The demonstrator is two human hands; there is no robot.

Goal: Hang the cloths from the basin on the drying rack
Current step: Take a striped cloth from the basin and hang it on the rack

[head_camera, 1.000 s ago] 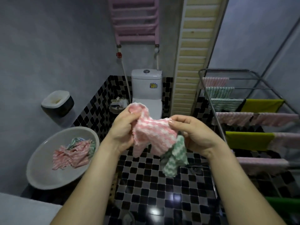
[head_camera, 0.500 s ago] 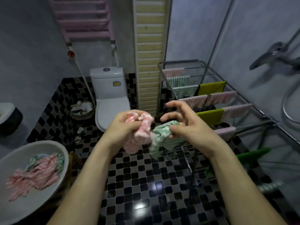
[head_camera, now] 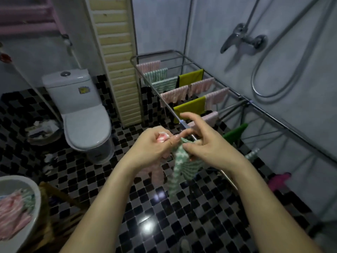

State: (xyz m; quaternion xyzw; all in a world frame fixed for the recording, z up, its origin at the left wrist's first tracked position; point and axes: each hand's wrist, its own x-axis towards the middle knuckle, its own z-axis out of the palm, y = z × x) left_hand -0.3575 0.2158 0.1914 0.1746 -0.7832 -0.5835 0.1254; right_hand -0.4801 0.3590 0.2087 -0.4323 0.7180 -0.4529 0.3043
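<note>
My left hand [head_camera: 153, 146] grips a pink-and-white wavy cloth [head_camera: 157, 174] that hangs below my fist. My right hand [head_camera: 204, 143] pinches a green-and-white wavy cloth [head_camera: 179, 168] between thumb and fingers, with the index finger raised. Both hands are together at the centre, just in front of the near end of the metal drying rack [head_camera: 235, 94]. Several pink, green and yellow cloths hang over the rack's bars. The white basin [head_camera: 36, 201] at the lower left holds more pink and green cloths [head_camera: 12, 214].
A white toilet [head_camera: 82, 114] stands at the left with a waste bin [head_camera: 43, 130] beside it. A slatted wooden panel [head_camera: 116, 57] leans in the corner. A shower mixer and hose [head_camera: 244, 42] hang on the right wall. The floor has black-and-white tiles.
My view has swung right, so the rack is more central and the basin has slid to the lower-left edge. My hands have drawn the two cloths apart, and both now hang down.
</note>
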